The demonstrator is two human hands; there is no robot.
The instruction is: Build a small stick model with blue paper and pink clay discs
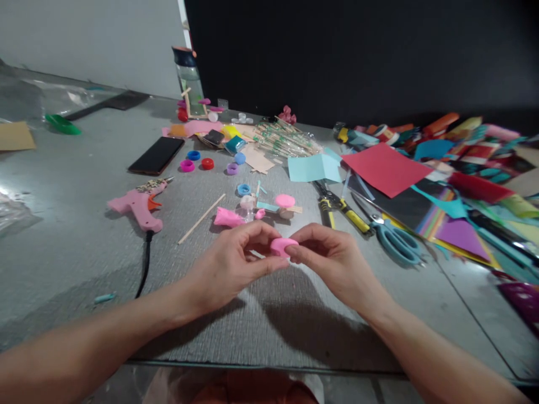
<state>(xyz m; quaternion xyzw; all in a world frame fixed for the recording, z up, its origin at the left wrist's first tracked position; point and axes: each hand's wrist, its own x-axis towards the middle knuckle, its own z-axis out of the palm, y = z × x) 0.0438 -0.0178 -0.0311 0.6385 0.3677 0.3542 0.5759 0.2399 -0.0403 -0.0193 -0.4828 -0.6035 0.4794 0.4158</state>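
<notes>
Between both hands is a small rounded piece of pink modelling clay (283, 247), held above the table near its front. My left hand (236, 261) pinches its left side, while the thumb and fingers of my right hand (330, 255) press on its right side. Just beyond the fingers lie a pink clay packet (227, 217), a small clear container (248, 209) and a blue ring-shaped cap (243, 189). A pink disc (285, 200) rests on a small round piece there. To the left is a thin wooden stick (202, 219).
A pink glue gun (137, 205) with a black cord and a phone (156, 155) lie left. Yellow-black pliers (341, 210), blue scissors (396, 238) and red paper (385, 169) are right. A bottle (189, 78) stands behind coloured caps and a bundle of sticks (286, 137).
</notes>
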